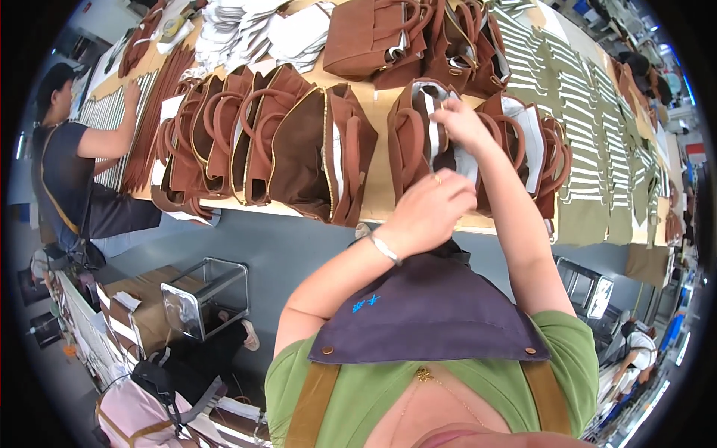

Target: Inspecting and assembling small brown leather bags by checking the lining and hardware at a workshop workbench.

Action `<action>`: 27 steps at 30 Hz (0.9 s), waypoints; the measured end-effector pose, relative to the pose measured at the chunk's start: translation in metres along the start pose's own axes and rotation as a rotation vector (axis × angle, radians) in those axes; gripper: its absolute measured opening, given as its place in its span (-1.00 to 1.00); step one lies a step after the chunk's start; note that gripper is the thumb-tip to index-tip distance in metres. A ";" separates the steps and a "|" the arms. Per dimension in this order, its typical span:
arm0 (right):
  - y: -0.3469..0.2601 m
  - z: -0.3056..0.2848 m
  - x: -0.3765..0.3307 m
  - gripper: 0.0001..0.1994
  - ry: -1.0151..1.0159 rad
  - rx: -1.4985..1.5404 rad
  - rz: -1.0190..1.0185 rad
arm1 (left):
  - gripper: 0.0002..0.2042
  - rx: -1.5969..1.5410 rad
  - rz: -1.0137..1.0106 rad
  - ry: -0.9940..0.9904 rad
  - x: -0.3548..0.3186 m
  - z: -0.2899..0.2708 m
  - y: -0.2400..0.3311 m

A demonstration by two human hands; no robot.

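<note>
A brown handbag (409, 138) with a white paper lining stands open on the tan worktable (381, 112). My right hand (461, 123) reaches to its top edge, its fingers pinching the rim by the white paper. Lower down, my left hand (432, 209), with a ring and a silver bracelet, is curled against the bag's near side. Another brown handbag (534, 145) leans right behind my right forearm.
A row of brown handbags (261, 142) stands left along the table edge, with more bags (407, 37) farther back. White pieces (246, 30) and striped green fabric (582, 97) cover the table. Another person (75, 172) works at the left. A metal-framed stool (205, 295) stands below.
</note>
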State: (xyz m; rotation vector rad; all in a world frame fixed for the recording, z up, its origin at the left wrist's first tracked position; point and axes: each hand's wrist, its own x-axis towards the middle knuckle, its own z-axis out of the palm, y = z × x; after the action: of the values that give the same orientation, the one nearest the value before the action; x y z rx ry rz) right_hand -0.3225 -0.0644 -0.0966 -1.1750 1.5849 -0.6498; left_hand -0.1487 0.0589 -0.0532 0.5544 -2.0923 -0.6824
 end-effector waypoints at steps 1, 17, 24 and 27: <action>-0.020 -0.001 -0.008 -0.85 -0.002 0.116 0.002 | -0.80 0.183 -0.084 -0.108 0.008 0.000 -0.008; -0.029 0.007 -0.014 -0.60 -0.212 0.072 -0.136 | -0.77 1.262 -0.348 -0.477 0.031 0.089 -0.051; -0.003 -0.028 -0.012 -0.71 -0.245 0.029 -0.182 | -0.89 0.774 -0.451 -0.454 0.038 0.007 -0.030; 0.024 -0.043 -0.020 -0.50 -0.534 -0.393 -0.609 | -0.89 0.329 -0.498 -0.288 0.034 -0.031 -0.035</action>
State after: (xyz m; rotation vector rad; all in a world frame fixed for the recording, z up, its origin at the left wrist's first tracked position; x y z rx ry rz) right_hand -0.3706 -0.0433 -0.0941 -1.9696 0.9103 -0.3490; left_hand -0.1363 0.0041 -0.0405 1.2538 -2.3742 -0.7275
